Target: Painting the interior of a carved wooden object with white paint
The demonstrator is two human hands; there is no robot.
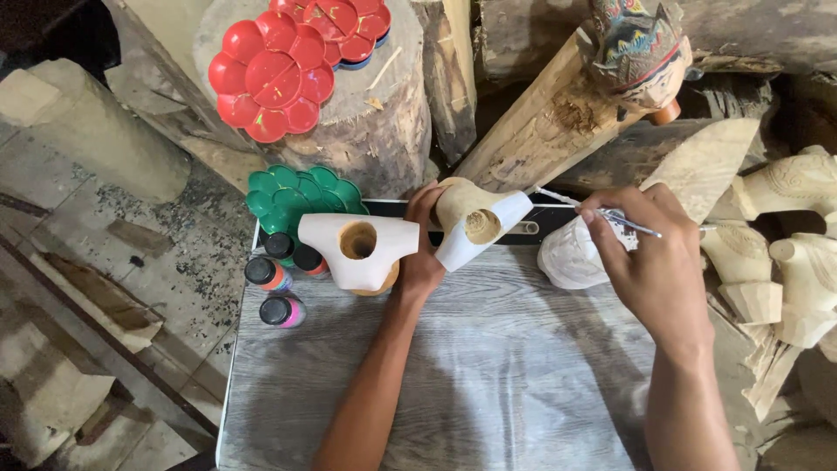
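Note:
My left hand (423, 249) grips a carved wooden piece (475, 222), partly painted white with a bare round end facing me. It is held just above the far edge of the grey wood-grain board (488, 366). My right hand (649, 262) holds a thin paintbrush (602, 212), its tip pointing left toward the carved piece. Just left of my left hand stands another white-painted carving (359, 249) with a round hole in it. Under my right hand lies a white crumpled lump (571, 257).
Several small paint bottles (277, 283) and a green flower-shaped palette (296, 196) sit at the board's far left. Red palettes (275, 74) rest on a log. A painted carved head (641, 52) stands at the back, with unpainted carvings (789, 253) on the right.

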